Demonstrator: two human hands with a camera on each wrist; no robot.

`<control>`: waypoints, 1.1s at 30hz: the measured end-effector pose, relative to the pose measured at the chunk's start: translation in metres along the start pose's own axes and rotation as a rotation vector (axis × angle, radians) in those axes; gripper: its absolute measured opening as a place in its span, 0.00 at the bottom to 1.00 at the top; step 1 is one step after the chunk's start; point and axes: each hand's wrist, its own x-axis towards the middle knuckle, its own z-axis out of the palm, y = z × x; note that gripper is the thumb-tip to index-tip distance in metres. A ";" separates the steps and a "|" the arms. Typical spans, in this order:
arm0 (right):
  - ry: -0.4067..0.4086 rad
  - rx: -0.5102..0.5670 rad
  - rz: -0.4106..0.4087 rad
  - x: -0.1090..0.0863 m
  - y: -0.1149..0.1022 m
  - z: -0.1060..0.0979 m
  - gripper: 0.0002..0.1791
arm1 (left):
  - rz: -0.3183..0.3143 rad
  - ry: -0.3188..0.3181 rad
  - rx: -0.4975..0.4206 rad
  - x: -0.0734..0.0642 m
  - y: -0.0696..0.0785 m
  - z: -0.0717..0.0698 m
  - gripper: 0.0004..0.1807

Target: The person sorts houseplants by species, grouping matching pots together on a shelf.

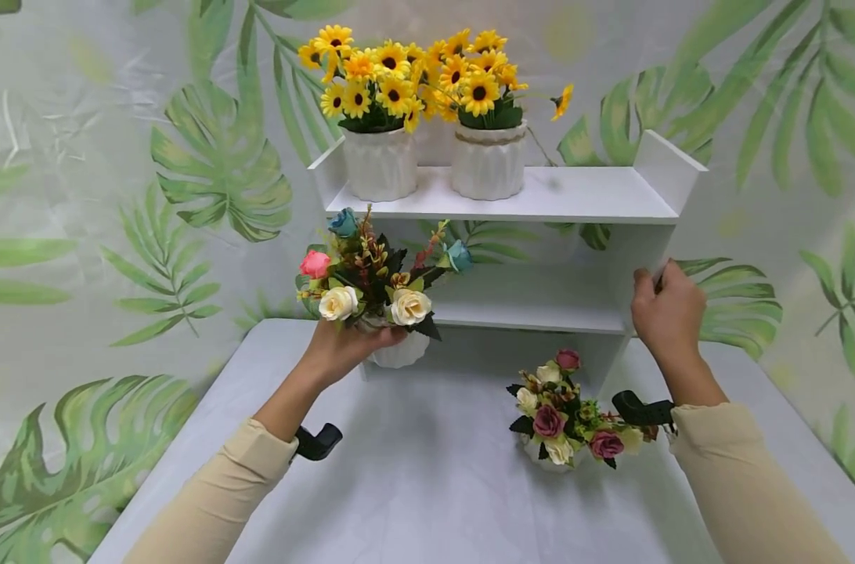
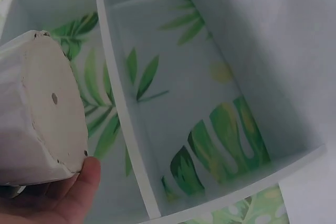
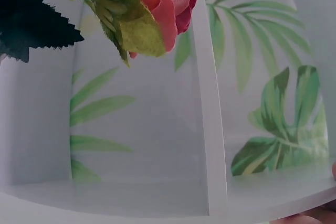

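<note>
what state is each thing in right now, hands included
left grip: holding the blue-pink-cream flower pot
blue-pink-cream flower pot: lifted clear of the table, in front of the shelf
right grip: gripping the shelf's right side
shelf: standing on the table
left sunflower pot: upright on the top board
right sunflower pot: upright beside it
purple-cream rose pot: on the table, partly hidden by blooms

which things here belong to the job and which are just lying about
Part of the job:
mixed-rose pot, held in the left hand
white shelf, gripped by the right hand
probably also the two sunflower pots on top of it and the purple-rose pot on the table, all untouched by the hands

Just there:
the table itself
leaf-print backdrop
</note>
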 end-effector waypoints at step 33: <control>0.013 0.005 -0.003 -0.001 0.002 0.002 0.20 | -0.385 0.038 0.001 0.072 -0.042 0.022 0.52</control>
